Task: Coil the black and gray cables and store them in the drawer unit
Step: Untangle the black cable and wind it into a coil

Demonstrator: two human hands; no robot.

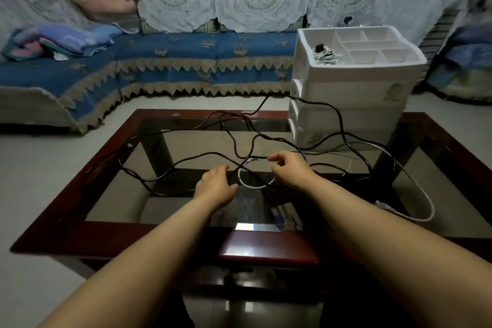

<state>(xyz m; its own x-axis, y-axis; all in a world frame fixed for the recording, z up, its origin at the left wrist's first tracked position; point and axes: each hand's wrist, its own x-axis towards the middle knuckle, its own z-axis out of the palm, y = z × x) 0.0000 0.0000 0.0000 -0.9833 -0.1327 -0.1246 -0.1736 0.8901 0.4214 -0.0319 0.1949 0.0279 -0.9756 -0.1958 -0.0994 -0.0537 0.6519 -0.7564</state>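
The right grip pinches the gray cable; the left grip, fingers straight, lies released beside it.

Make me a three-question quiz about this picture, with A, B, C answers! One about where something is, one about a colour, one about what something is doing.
1. Where does the white drawer unit stand?
A. On the sofa
B. On the glass table's far right corner
C. On the floor

2. What colour is the sofa cover?
A. Blue
B. Red
C. Green

3. How is the black cable lying?
A. Neatly coiled
B. Inside a drawer
C. Loose and tangled across the table

Answers: 1 B, its base sits on the tabletop; 2 A, blue cloth with tan fringe; 3 C, it loops loosely around the left hand and right hand.
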